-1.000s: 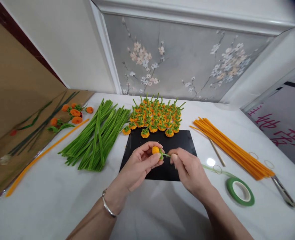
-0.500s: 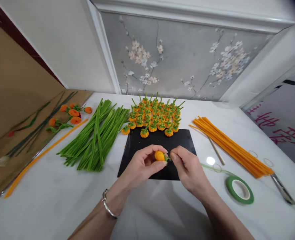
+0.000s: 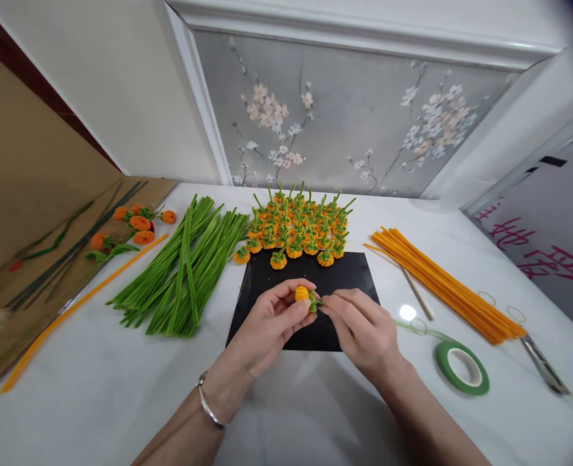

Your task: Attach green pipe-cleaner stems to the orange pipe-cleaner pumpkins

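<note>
Two hands meet over the one black mat (image 3: 339,278) on the worktop (image 3: 286,414), forearms angling in from the lower corners: the left hand (image 3: 270,323), one bracelet (image 3: 207,402) at its wrist, has its fingers clamped around one orange-and-green piece (image 3: 301,293), while the right hand (image 3: 364,327), back upward, has its fingers pinched together at that piece's green stem. Behind stands a cluster of similar pieces (image 3: 299,226), too crowded to count, two foremost; rightward lie one tape roll (image 3: 442,364), one stick (image 3: 418,294) and one knife (image 3: 543,366).
</note>
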Tool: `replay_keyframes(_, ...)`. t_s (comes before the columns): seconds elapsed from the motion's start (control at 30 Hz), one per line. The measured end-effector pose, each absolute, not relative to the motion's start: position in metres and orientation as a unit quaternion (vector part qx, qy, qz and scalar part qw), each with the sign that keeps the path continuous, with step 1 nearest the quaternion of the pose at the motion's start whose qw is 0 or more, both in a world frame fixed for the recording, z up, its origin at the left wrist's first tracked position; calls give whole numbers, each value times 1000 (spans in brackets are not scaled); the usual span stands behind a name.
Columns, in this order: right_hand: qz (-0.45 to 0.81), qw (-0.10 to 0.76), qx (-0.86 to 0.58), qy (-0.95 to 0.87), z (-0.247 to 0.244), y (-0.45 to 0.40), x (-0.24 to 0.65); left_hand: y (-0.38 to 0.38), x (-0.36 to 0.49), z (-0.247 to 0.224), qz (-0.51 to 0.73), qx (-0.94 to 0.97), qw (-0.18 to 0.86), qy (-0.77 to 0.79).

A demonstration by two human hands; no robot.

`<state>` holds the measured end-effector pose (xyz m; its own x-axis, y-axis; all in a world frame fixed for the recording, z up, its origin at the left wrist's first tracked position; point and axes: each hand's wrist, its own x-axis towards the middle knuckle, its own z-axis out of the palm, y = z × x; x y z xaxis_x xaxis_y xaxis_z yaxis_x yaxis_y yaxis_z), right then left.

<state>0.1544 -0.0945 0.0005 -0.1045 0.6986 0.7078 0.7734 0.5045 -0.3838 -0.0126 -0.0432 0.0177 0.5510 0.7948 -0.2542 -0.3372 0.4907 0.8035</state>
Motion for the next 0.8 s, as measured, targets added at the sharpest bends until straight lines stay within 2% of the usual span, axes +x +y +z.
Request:
replay_keyframes(0.1,-80,417,-512,-747,2,-95,153,-45,-11,18,344,369,802,321)
replay_keyframes(0.2,-64,379,-534,-753,4,-95,152,-46,-10,16,346,399,782,330)
replay_keyframes(0.4,84,342,-560,-750,6,-93,159,-40,-12,9,330,446,766,324)
replay_keyframes(0.53,149,373,-563,-722,5,-93,163,-38,-12,11,336,405,785,326)
replay_keyframes(0.8,68,411,-516,-748,4,-93,160,-39,-14,9,308,443,782,312)
